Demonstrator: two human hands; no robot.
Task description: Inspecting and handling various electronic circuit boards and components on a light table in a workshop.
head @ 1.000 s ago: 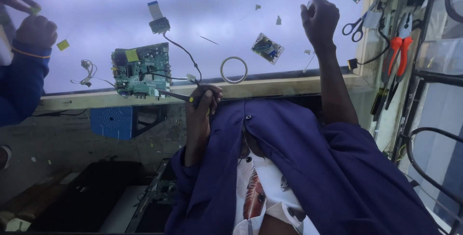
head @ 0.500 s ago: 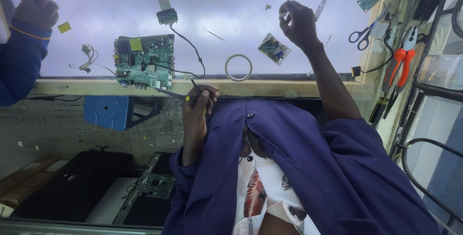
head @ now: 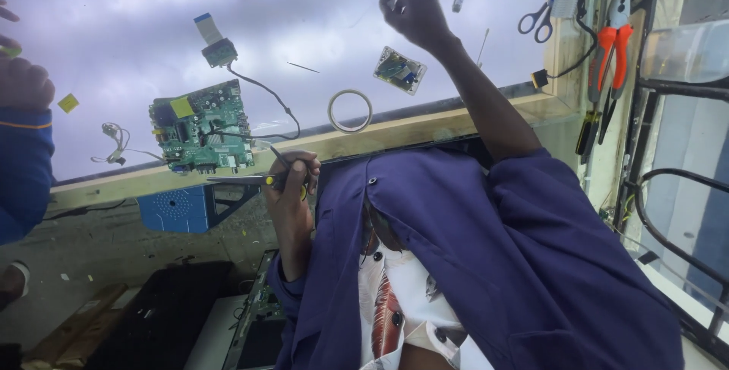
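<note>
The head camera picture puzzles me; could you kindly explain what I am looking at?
A camera worn on a person's head looks down over their purple coat at a pale worktop. The left hand grips a screwdriver pointing toward a green circuit board. The right hand is a closed fist above the worktop; whether it holds anything is unclear. A tape ring, a small module, scissors and orange pliers lie nearby. The blue sleeve belongs to someone else.

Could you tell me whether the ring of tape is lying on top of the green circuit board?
No, the ring of tape lies on the bare tabletop, apart from the green circuit board.
</note>
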